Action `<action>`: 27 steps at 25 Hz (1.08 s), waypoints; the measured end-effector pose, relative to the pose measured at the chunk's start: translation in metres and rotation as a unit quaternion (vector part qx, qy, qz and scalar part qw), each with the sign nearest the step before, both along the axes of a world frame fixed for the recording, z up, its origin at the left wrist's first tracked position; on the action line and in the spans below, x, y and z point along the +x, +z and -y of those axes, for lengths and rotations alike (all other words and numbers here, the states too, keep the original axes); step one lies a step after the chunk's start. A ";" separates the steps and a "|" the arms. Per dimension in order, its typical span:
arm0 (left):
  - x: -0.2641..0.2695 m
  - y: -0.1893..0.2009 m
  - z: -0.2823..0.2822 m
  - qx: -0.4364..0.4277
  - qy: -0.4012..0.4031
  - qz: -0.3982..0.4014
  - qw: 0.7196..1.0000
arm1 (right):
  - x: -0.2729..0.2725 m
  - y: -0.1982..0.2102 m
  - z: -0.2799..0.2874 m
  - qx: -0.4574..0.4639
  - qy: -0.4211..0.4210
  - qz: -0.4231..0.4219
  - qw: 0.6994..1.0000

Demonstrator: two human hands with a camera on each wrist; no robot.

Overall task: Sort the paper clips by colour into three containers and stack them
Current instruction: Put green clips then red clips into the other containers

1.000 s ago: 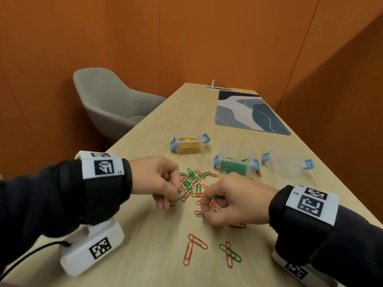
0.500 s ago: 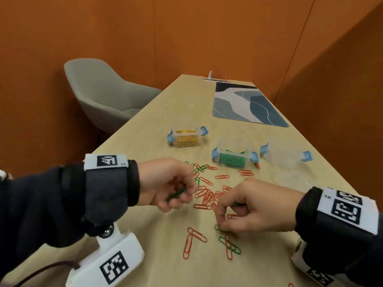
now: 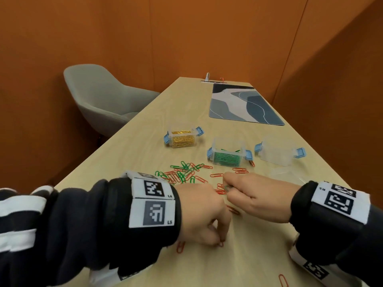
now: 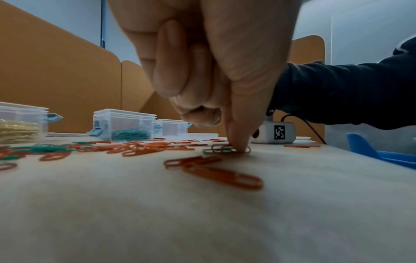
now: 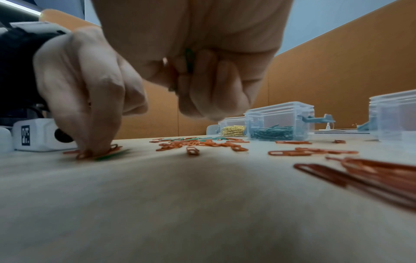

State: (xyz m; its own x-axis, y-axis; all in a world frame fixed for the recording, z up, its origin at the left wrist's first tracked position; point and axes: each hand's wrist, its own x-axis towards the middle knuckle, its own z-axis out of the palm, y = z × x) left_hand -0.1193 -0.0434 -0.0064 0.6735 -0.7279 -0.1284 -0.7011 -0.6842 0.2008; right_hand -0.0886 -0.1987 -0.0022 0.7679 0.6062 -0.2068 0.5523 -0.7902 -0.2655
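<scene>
Red and green paper clips [image 3: 184, 172] lie scattered on the wooden table [image 3: 145, 141]. Behind them stand three clear containers: one with gold clips [image 3: 182, 138], one with green clips [image 3: 228, 155], one empty [image 3: 277, 151]. My left hand [image 3: 219, 241] is down on the near table, its fingertips [image 4: 238, 147] pinching a green clip [image 4: 210, 151] that crosses a red one. To its right, my right hand [image 3: 228, 189] hovers just above the table, fingers curled round green clips [image 5: 189, 60]. Several red clips [image 5: 371, 174] lie close beneath it.
A clear lid [image 3: 288, 175] lies in front of the empty container. A blue-grey desk mat [image 3: 242, 104] covers the far right of the table. A grey chair [image 3: 103, 100] stands by the left edge. One red clip [image 3: 283, 280] lies at the near right.
My left hand has come toward me and dropped onto the near clips. My right hand has pulled back to the right with its green clips.
</scene>
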 end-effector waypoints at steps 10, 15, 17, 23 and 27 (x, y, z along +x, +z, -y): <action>0.004 0.004 -0.022 -0.009 0.086 0.023 0.996 | 0.000 0.000 0.004 0.072 -0.025 0.048 0.996; 0.012 0.000 0.003 0.080 0.034 0.040 0.995 | 0.004 -0.004 0.003 0.031 -0.047 0.035 0.998; 0.011 -0.005 0.006 0.114 0.040 0.028 0.992 | 0.005 -0.006 0.003 0.026 -0.060 0.021 0.998; 0.027 0.007 -0.004 -0.198 0.347 -0.375 0.837 | 0.009 -0.004 0.000 0.151 -0.080 0.053 0.984; 0.040 0.002 -0.017 -0.332 0.370 -0.521 0.694 | 0.012 -0.002 -0.017 0.257 -0.008 0.111 0.960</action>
State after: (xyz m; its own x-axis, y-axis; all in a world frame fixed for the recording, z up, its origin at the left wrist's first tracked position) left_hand -0.0795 -0.0267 -0.0041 0.6869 -0.3646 -0.6287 0.5555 -0.2943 0.7777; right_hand -0.0770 -0.1813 -0.0042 0.7682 0.5722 0.2871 0.6297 -0.5946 -0.5000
